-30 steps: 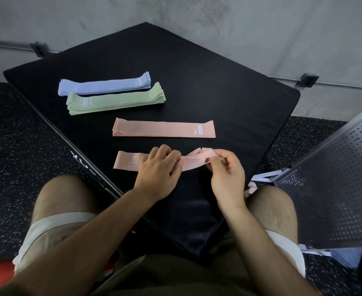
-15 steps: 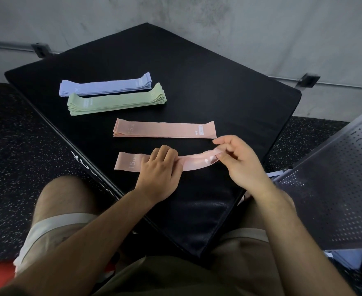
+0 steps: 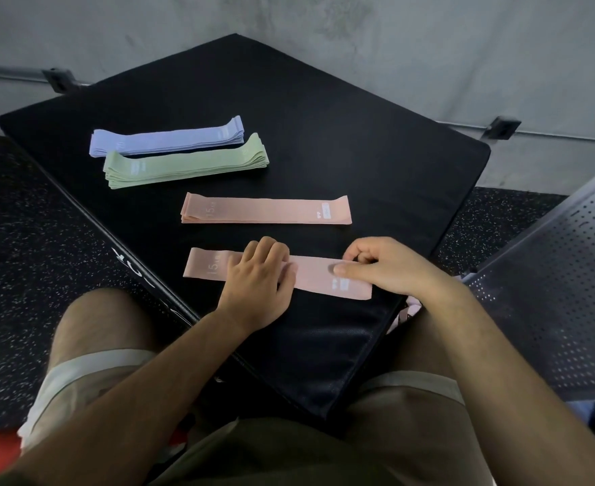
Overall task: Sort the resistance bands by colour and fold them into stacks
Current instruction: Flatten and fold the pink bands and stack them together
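Observation:
A pink resistance band (image 3: pixel 318 277) lies flat near the front corner of the black mat (image 3: pixel 359 152). My left hand (image 3: pixel 257 275) presses on its middle with bent fingers and the thumb lying on top. My right hand (image 3: pixel 387 268) pinches the band's right end, thumb on top and fingers curled over the far edge. Behind it sits a flat pink band pile (image 3: pixel 268 210). A green stack (image 3: pixel 183 166) and a purple stack (image 3: pixel 169 138) lie side by side at the back left.
A perforated grey metal panel (image 3: pixel 552 310) stands at the right. Bits of pale pink band (image 3: pixel 406 312) show between the mat's edge and my right leg. Speckled black floor surrounds the mat, and a concrete wall runs behind it.
The near pink band was twisted and lifted at its right end; it now lies flat and straight. My right hand moved down onto that end. My left hand stayed on the band's middle.

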